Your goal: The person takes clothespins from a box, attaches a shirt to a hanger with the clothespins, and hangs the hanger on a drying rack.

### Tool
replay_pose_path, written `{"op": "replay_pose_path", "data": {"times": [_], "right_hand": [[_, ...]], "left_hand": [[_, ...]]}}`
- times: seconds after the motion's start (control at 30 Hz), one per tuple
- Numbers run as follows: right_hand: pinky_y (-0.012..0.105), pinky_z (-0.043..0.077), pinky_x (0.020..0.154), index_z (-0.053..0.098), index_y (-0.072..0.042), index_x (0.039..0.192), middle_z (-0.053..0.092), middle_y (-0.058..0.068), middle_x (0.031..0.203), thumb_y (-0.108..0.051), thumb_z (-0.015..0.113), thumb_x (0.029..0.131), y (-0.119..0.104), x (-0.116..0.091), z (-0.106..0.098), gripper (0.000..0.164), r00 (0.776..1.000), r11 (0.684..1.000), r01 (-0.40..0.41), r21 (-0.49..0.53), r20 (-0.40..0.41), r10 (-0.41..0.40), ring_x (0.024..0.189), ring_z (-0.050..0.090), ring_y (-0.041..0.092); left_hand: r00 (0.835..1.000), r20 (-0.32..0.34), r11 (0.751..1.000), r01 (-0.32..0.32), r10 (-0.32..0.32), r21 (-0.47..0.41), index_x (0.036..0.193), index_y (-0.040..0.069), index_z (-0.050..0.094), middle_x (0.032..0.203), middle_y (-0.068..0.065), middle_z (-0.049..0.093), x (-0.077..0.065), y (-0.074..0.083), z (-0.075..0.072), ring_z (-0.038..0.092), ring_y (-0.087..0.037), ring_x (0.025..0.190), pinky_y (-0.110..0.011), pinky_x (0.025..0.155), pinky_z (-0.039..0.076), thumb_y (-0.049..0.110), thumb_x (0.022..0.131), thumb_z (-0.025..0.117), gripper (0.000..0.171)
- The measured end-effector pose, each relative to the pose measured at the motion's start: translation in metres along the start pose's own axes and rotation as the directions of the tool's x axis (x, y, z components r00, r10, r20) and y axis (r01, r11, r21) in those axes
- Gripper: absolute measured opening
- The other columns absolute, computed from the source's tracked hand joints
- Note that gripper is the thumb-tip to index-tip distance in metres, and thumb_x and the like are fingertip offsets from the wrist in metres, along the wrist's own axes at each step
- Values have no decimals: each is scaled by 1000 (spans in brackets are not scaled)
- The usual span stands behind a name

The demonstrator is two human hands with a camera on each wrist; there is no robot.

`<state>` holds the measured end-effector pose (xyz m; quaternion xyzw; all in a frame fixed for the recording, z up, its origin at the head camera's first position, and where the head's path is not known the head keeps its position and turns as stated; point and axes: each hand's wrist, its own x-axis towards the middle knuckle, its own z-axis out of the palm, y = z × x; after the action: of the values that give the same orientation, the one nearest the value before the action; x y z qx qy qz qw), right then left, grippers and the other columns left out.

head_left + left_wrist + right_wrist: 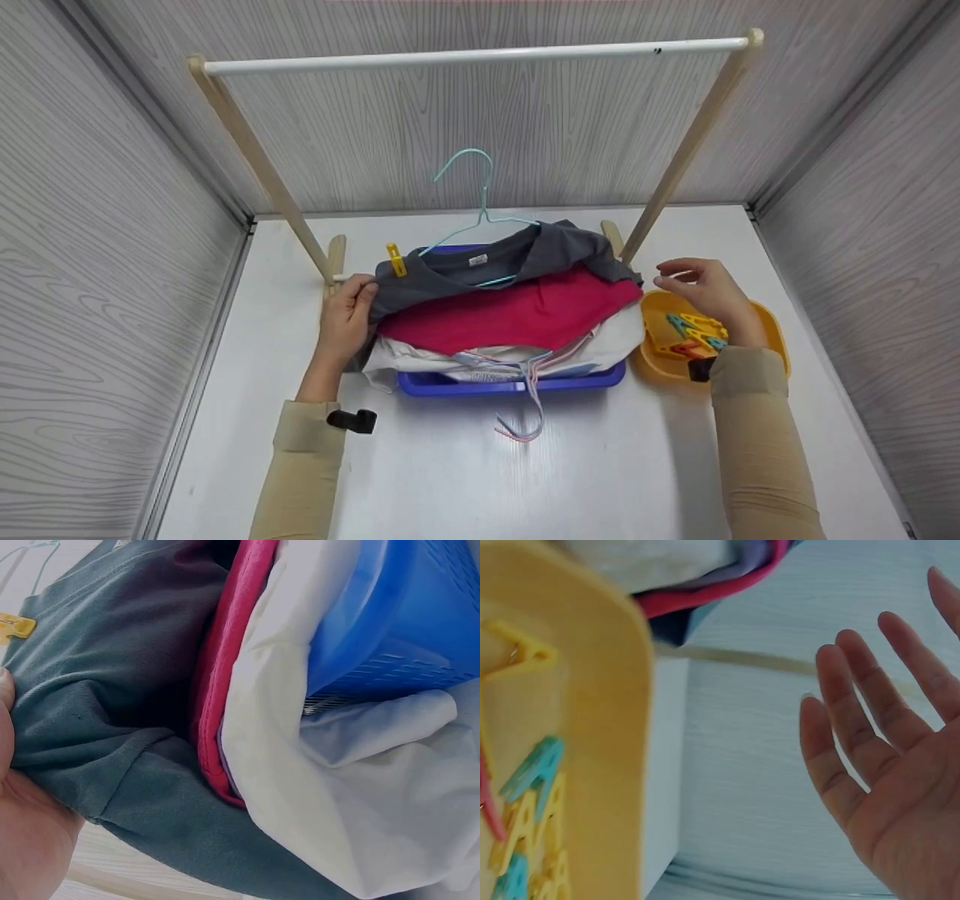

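A dark grey shirt [469, 274] lies across the top of a clothes pile, with a light-green wire hanger [484, 202] in its neck. One yellow clothespin [397, 260] is clipped at its left shoulder. My left hand [346, 315] pinches the shirt's left edge between thumb and fingers; in the left wrist view the grey cloth [97, 705] spreads out from that hand. My right hand [709, 292] hovers over the far side of a yellow basin [780, 341]. Its fingers are spread and hold nothing in the right wrist view. Several coloured clothespins [697, 335] lie in the basin.
Under the grey shirt are a red garment [510, 311] and white cloth [622, 330], piled in a blue basket [450, 388]. More wire hangers [534, 397] hook over its front. A rack with a white rod [480, 56] and wooden legs [686, 154] stands behind.
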<state>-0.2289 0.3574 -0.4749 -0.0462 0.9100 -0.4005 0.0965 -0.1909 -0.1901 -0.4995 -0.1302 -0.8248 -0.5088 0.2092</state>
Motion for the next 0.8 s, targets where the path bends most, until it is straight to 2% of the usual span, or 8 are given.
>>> {"op": "replay_pose_path", "data": {"times": [0.1, 0.23, 0.37, 0.5, 0.63, 0.73, 0.8], "right_hand": [[42, 48, 93, 59, -3, 131, 59, 20, 127, -44, 62, 96, 12, 4, -1, 55, 996, 997, -61, -45, 57, 63, 111, 57, 36], [56, 40, 99, 56, 1, 132, 55, 26, 129, -39, 61, 98, 25, 10, -1, 52, 979, 981, -146, -128, 126, 162, 114, 52, 42], [58, 37, 101, 52, 7, 133, 52, 31, 130, -33, 59, 99, 38, 12, 0, 53, 945, 954, -230, -194, 191, 267, 115, 49, 44], [57, 36, 102, 49, 12, 133, 49, 34, 132, -33, 57, 100, 51, 12, 1, 56, 916, 930, -279, -237, 226, 332, 115, 49, 44], [59, 32, 104, 42, 12, 139, 43, 35, 138, -39, 55, 100, 62, 10, 2, 65, 888, 912, -337, -234, 245, 390, 121, 44, 45], [59, 31, 105, 38, 9, 144, 39, 33, 142, -42, 55, 100, 67, 7, 3, 70, 857, 893, -407, -191, 260, 446, 123, 42, 44], [59, 31, 105, 37, 8, 145, 40, 32, 143, -44, 54, 100, 70, 5, 4, 70, 843, 885, -436, -165, 270, 465, 122, 42, 43]], "left_hand": [[1000, 3, 1000, -11, 11, -11, 97, -2, 64, 88, -11, 65, 0, 0, 1, 53, -14, 80, -28, 75, 41, 5, 99, 56, 11], [1000, 0, 1000, -20, 20, -23, 96, -2, 65, 88, -10, 66, 0, 0, 2, 53, -14, 80, -27, 75, 40, 2, 98, 56, 10], [1000, -5, 1000, -10, 10, -11, 96, -3, 66, 88, -13, 66, -1, 0, 3, 53, -17, 79, -27, 74, 40, -1, 97, 57, 9], [1000, -5, 1000, 5, -5, -2, 96, -8, 64, 89, -18, 65, -1, 3, 4, 53, -20, 80, -26, 75, 40, -3, 97, 55, 10], [1000, 4, 1000, 3, -3, -6, 96, -11, 63, 89, -21, 64, -1, 22, 1, 54, -20, 81, -25, 77, 41, -5, 97, 54, 11], [1000, 11, 1000, -3, 3, -5, 95, -11, 63, 90, -20, 65, -1, 39, -3, 54, -18, 81, -26, 77, 41, -5, 97, 54, 10], [1000, 13, 1000, -3, 3, -5, 95, -10, 63, 90, -19, 65, -1, 43, -4, 54, -17, 81, -26, 76, 41, -5, 97, 54, 10]]}}
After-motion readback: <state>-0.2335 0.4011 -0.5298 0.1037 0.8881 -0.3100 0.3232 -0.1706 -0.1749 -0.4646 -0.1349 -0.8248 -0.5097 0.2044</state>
